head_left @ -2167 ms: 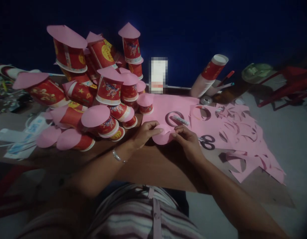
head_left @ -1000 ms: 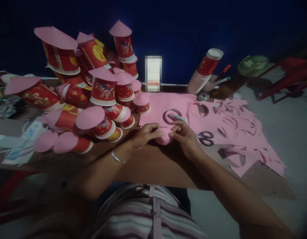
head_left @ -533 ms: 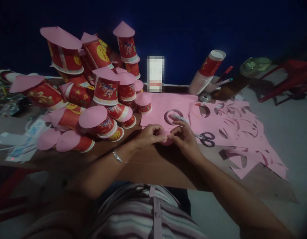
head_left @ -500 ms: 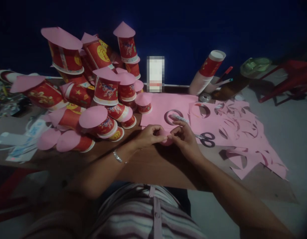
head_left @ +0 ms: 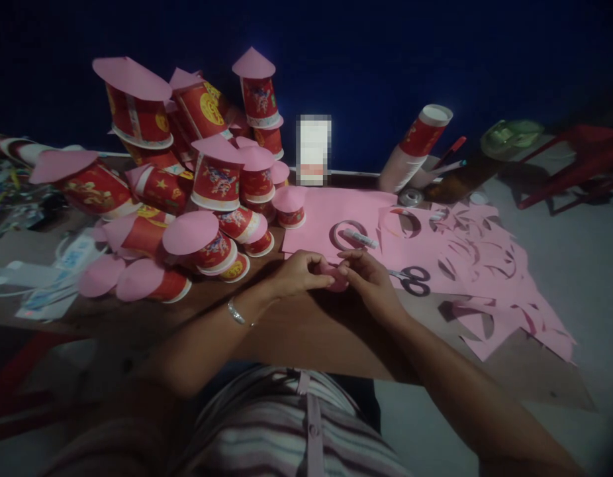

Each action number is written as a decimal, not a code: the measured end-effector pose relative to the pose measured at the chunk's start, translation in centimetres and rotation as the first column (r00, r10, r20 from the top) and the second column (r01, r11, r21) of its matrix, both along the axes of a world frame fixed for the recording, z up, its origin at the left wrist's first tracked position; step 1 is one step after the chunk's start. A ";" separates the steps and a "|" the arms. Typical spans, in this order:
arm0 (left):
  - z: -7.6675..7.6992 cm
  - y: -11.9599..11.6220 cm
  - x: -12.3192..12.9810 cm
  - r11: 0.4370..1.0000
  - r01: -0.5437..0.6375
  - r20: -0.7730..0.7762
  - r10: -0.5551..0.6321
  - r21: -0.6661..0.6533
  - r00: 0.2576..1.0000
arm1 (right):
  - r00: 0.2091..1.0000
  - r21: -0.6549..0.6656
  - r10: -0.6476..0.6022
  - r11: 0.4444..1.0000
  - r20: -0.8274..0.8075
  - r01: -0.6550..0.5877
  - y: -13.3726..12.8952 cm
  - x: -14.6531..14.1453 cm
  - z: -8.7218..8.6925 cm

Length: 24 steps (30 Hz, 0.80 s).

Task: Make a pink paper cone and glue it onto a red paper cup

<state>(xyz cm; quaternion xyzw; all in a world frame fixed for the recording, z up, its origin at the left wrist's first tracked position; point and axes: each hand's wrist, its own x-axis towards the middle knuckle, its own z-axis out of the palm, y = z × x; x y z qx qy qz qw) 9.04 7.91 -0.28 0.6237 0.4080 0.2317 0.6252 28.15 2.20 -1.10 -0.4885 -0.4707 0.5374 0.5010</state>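
Note:
Between my hands, over the table's front part, is a small pink paper piece, partly hidden by fingers. My left hand pinches its left side. On the right side, the fingertips of my right hand press on it. Just beyond lie a roll of tape and a glue stick on a pink paper sheet. Right of my right hand rest black-handled scissors.
Several red paper cups with pink paper cones crowd the left side. A leaning stack of paper cups stands at the back right, near a bottle. Cut pink scraps cover the right. A power strip lies far left.
My right fingers have shifted slightly and curl closer over the pink paper piece. Both hands still hold it in about the same place. The view has moved a little.

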 end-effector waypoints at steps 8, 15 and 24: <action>0.1 -0.3 0.2 1.000 0.020 -0.001 -0.020 0.018 1.000 | 0.997 -0.077 0.036 0.997 0.068 -0.031 -0.1 0.4 0.3; 0.0 -0.2 0.1 0.998 0.027 -0.014 -0.026 0.048 1.000 | 0.999 -0.052 0.025 0.998 0.038 -0.023 0.2 0.3 0.6; 0.3 -0.3 0.0 0.999 0.038 0.046 -0.038 0.006 0.998 | 0.999 -0.116 0.023 0.993 0.023 -0.020 0.1 0.2 0.0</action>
